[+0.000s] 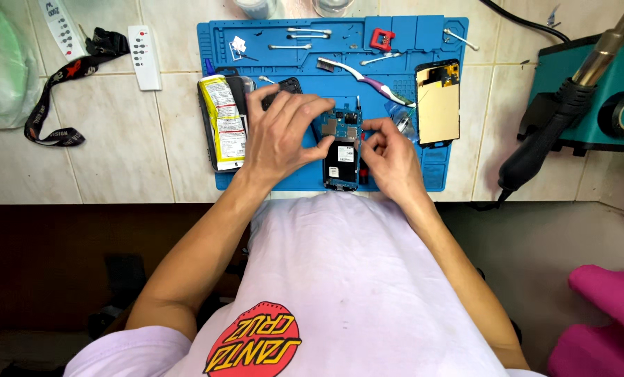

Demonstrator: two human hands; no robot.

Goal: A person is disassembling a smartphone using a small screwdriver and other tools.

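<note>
An opened phone (pixel 343 157) with its back off lies on the blue repair mat (pixel 451 178), showing a blue circuit board and black battery. My left hand (pixel 284 132) rests on the phone's upper left edge, fingers curled over it. My right hand (pixel 388 150) touches the phone's right side, fingertips pinched near the board; whether it holds a small part or tool I cannot tell.
A detached screen (pixel 437 101) lies right of the phone. A toothbrush (pixel 357 73), tweezers (pixel 308 33) and a red tool (pixel 382 38) lie on the mat. A yellow-labelled battery (pixel 222 119) sits at left. A hot-air gun (pixel 570 105) stands right. Two remotes (pixel 144 57) and a lanyard (pixel 60 91) lie left.
</note>
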